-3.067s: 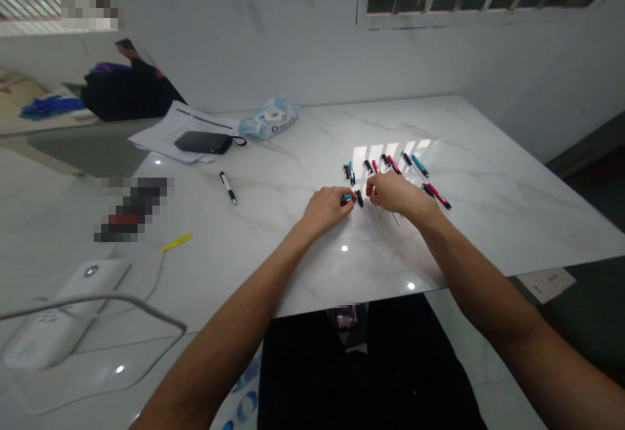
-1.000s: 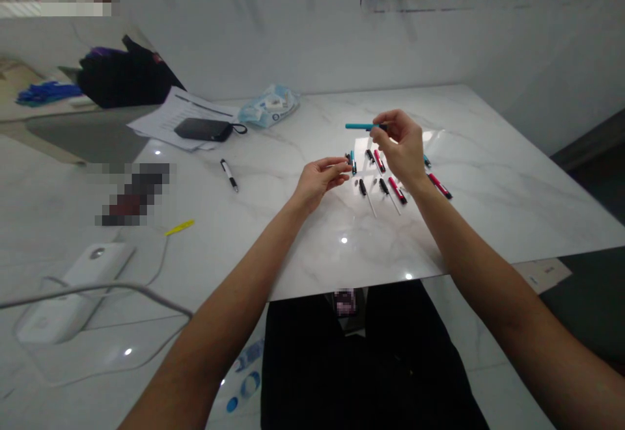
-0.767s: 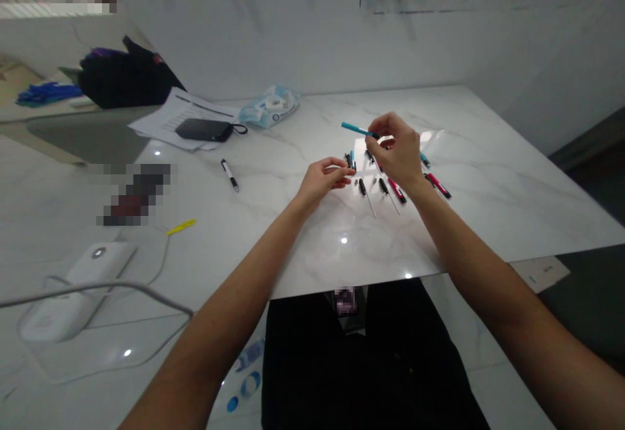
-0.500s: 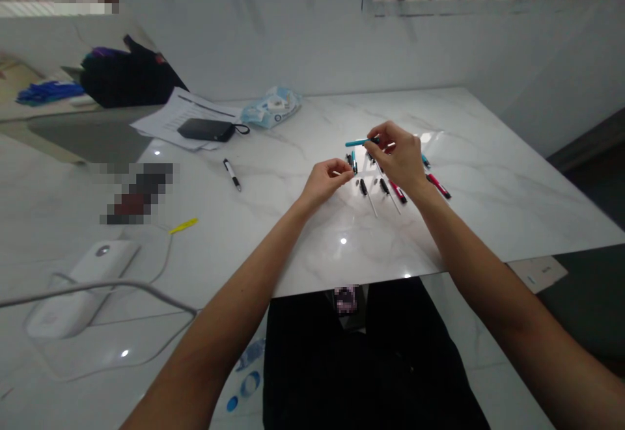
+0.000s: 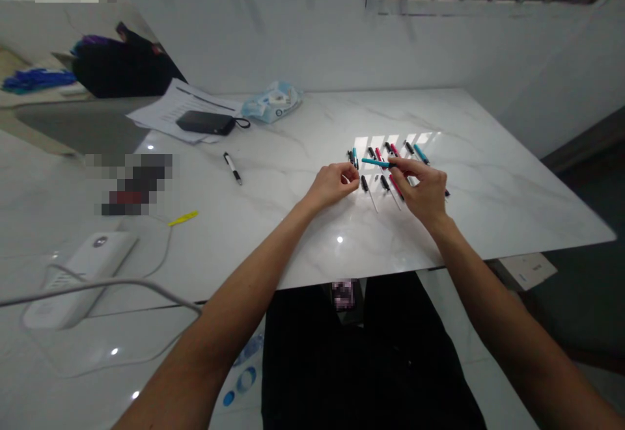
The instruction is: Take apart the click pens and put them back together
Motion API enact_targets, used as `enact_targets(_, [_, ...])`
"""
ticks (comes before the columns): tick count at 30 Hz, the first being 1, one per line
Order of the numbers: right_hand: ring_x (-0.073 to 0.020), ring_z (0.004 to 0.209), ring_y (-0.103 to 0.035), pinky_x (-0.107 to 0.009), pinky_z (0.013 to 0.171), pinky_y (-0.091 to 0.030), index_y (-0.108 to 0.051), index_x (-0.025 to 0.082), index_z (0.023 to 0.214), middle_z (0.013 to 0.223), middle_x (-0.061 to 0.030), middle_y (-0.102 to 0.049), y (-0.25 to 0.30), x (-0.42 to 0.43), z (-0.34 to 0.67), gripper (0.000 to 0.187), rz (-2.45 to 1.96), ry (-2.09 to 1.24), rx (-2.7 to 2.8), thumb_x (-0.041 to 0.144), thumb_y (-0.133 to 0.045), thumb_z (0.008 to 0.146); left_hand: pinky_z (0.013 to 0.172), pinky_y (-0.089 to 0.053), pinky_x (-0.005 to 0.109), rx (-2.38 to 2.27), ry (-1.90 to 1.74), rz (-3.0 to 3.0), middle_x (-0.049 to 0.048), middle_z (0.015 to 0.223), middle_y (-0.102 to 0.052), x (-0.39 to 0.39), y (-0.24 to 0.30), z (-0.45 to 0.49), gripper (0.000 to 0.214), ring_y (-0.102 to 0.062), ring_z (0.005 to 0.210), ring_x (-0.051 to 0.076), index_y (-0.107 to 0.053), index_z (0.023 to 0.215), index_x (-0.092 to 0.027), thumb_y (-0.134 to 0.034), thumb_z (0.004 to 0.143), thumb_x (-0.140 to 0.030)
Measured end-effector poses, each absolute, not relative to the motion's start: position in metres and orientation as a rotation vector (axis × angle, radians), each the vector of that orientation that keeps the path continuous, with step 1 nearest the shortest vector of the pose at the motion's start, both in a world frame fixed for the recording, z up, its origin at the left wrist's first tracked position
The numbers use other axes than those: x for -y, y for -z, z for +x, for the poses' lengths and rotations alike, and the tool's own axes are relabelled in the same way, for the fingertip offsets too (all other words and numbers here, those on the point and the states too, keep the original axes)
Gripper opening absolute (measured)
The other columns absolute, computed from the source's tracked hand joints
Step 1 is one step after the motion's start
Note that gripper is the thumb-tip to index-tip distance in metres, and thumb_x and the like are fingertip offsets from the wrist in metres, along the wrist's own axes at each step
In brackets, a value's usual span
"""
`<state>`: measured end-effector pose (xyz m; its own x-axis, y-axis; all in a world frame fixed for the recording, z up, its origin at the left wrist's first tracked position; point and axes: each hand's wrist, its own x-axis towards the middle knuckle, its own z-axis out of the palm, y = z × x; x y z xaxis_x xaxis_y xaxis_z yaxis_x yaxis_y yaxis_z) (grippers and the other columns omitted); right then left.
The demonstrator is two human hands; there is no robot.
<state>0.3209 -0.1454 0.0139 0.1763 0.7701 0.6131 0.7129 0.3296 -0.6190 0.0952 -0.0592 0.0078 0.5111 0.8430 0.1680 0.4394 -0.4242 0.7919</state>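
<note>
My right hand point(image 5: 424, 190) pinches one end of a teal pen barrel point(image 5: 375, 162), holding it level above the table, its free end pointing left. My left hand point(image 5: 334, 186) rests just left of the pen parts, thumb and fingertips pressed together; whatever is between them is hidden. Below the barrel lie black pen tips with thin white refills, one refill point(image 5: 372, 200) at the left and another point(image 5: 394, 200) beside it. A red barrel point(image 5: 396, 187) is partly covered by my right hand. Behind are several red, black and teal pen pieces, among them a teal barrel point(image 5: 420, 153).
A white-and-black pen point(image 5: 233, 168) lies left on the marble table point(image 5: 293, 248). Farther back are papers point(image 5: 168, 114), a black pouch-like device point(image 5: 205, 122) and a blue wipes pack point(image 5: 273, 103). A white power strip point(image 5: 92, 267) with a grey cable sits at the left.
My right hand has moved right and toward me with the teal barrel, uncovering pen pieces behind it. My left hand stays nearly in place, with its fingertips closer together.
</note>
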Motion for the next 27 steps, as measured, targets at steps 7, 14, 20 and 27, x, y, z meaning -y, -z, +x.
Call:
enact_targets(7, [-0.0209, 0.081, -0.078, -0.040, 0.081, -0.064, -0.086, 0.026, 0.112, 0.098, -0.0016, -0.086, 0.002, 0.150, 0.326, 0.021, -1.329, -0.046, 1.515, 0.031, -0.075, 0.094, 0.076, -0.048, 0.030, -1.060, -0.639, 2.174, 0.0027, 0.089, -0.081, 0.059, -0.004, 0.093, 0.007, -0.067, 0.075, 0.015, -0.079, 0.089, -0.021, -0.072, 0.087, -0.023])
enact_targets(14, [-0.0260, 0.089, -0.078, -0.047, 0.085, -0.063, -0.085, 0.030, 0.109, 0.104, -0.0025, -0.086, 0.000, 0.151, 0.327, 0.018, -1.362, -0.099, 1.581, 0.032, -0.077, 0.093, 0.075, -0.046, 0.034, -1.014, -0.625, 2.218, 0.0039, 0.078, -0.075, 0.060, 0.001, 0.094, 0.010, -0.062, 0.071, 0.019, -0.082, 0.084, -0.025, -0.072, 0.084, -0.023])
enact_targets(20, [-0.0286, 0.101, -0.078, -0.049, 0.098, -0.059, -0.084, 0.031, 0.107, 0.102, -0.0028, -0.086, -0.007, 0.154, 0.326, 0.016, -1.386, -0.097, 1.734, 0.025, -0.075, 0.094, 0.075, -0.047, 0.035, -0.992, -0.608, 2.242, 0.0052, 0.083, -0.076, 0.060, 0.001, 0.094, 0.011, -0.060, 0.070, 0.019, -0.083, 0.086, -0.026, -0.072, 0.085, -0.025])
enact_targets(27, [-0.0299, 0.102, -0.075, -0.048, 0.094, -0.058, -0.084, 0.030, 0.110, 0.101, -0.0052, -0.084, -0.003, 0.157, 0.332, 0.018, -1.419, -0.066, 1.893, 0.025, -0.070, 0.099, 0.075, -0.046, 0.036, -1.069, -0.604, 2.256, 0.0060, 0.081, -0.076, 0.055, 0.004, 0.094, 0.010, -0.060, 0.070, 0.020, -0.086, 0.086, -0.028, -0.076, 0.085, -0.032])
